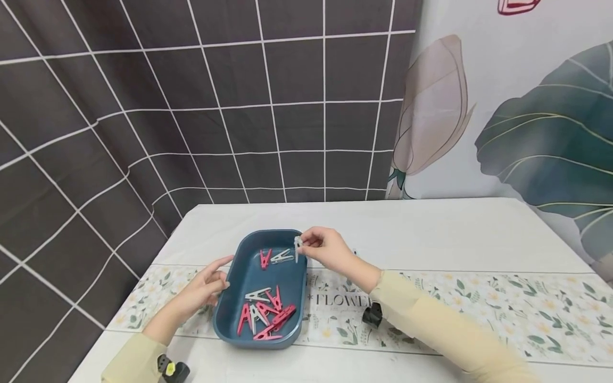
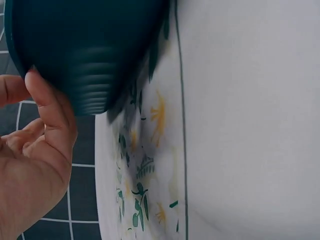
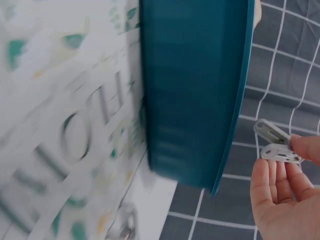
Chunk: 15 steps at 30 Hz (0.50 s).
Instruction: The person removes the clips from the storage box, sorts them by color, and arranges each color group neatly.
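At the far left hangs a dark grey cloth (image 1: 52, 175) with a white grid, which also runs behind the table. Next comes the left hand (image 1: 203, 284), its sleeve pale yellow and a small black device (image 1: 174, 369) at its wrist. This hand is mostly open, the index finger stretched toward the rim and the other fingers loosely bent, touching the outer left wall of a deep blue, rounded-rectangular plastic tub (image 1: 270, 279).

Inside the tub, a small red clothespin (image 1: 265, 259) lies toward the far end, just beside a pale grey clothespin (image 1: 281, 257). Near the close end is a loose pile of red clothespins (image 1: 244, 319) and grey ones, some overlapping.

Over the tub's far right corner, the right hand (image 1: 330, 250) pinches another light grey clothespin (image 1: 297, 249) between thumb and fingers, above the rim; the right wrist view shows its two arms spread apart at one end.

Rightward stretches the white tablecloth (image 1: 431, 229) with its flowered band (image 1: 479, 298), before a white backdrop (image 1: 450, 175) printed with a large blue-green leaf.
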Motion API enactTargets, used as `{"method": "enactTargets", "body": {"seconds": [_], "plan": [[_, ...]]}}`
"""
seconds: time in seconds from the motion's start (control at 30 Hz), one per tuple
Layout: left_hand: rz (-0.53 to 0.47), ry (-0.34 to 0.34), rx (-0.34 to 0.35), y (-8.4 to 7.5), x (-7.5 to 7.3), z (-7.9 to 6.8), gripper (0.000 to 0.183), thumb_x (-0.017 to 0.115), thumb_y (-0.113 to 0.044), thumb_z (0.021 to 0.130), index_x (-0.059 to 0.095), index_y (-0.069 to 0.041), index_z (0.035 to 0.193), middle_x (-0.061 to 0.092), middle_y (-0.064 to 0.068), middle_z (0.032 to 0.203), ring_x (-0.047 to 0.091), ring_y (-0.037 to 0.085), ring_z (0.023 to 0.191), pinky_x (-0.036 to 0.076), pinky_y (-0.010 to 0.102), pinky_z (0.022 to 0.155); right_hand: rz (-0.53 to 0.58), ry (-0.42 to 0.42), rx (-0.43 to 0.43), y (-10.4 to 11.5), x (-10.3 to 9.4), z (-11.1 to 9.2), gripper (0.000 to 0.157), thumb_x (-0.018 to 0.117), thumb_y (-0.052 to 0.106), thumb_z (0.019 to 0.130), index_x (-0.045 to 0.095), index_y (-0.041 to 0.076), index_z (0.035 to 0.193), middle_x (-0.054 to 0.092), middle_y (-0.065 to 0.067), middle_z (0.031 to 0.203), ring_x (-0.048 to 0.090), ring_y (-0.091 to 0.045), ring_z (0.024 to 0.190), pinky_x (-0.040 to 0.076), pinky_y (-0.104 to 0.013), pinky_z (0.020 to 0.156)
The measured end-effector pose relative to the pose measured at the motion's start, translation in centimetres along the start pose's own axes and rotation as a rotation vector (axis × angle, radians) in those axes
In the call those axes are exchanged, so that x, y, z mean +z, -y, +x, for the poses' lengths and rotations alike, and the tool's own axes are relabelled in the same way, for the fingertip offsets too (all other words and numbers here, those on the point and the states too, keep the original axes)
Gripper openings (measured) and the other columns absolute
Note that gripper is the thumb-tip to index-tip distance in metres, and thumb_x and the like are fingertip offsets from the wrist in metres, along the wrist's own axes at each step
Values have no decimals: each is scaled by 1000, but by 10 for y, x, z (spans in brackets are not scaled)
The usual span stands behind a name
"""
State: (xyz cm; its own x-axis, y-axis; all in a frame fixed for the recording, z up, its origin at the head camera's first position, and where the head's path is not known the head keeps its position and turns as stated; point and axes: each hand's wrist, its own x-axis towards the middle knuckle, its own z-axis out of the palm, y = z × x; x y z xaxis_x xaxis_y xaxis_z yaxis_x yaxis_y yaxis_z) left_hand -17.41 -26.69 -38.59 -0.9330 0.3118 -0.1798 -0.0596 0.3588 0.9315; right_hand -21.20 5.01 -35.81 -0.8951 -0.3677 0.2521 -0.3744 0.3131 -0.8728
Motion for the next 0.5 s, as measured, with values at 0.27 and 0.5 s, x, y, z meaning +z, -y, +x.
{"method": "enactTargets", "body": {"seconds": [0.27,0.5], "plan": [[-18,-64,27,3,7,-1,64,46,-3,90,22,-2,149,43,-1,87,40,7,63,39,20,50,87,-30,115,-28,-26,-6,24,63,3,86,61,-11,106,66,-16,87,62,-15,71,55,-25,64],[26,-92,89,3,8,0,61,46,-1,90,25,0,148,41,2,88,37,6,58,38,21,46,125,-46,249,-56,-50,-15,27,59,2,88,57,-14,110,66,-16,92,64,-15,74,58,-27,71]]}}
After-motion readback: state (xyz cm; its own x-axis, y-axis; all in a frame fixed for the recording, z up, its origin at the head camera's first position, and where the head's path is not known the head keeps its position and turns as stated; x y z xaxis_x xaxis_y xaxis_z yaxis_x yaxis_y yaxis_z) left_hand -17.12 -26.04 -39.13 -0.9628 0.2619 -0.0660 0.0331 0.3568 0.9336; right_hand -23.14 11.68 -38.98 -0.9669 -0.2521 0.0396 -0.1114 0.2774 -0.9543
